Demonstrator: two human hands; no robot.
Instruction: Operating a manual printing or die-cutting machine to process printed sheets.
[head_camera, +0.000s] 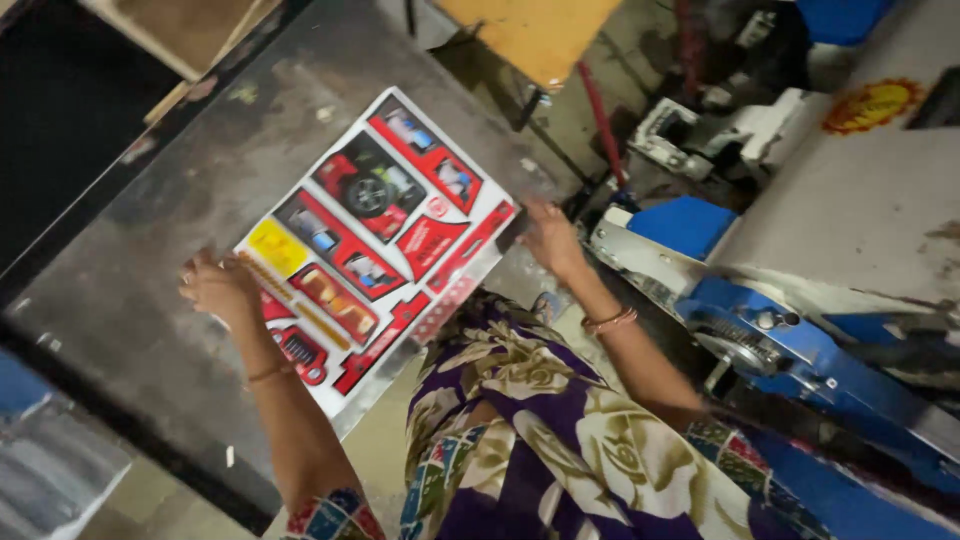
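Observation:
A printed cardboard sheet, white with red panels and pictures of toy cars, lies flat on a dark grey metal table. My left hand rests on the sheet's left edge, fingers curled over it. At the sheet's right corner my right hand touches the edge with the fingers spread. Both wrists wear thin bangles. A purple flowered garment fills the lower middle of the view.
A blue and white machine with metal parts stands to the right. A wooden board hangs above the table's far side, with a red rod beside it. The table's dark edge runs along the left.

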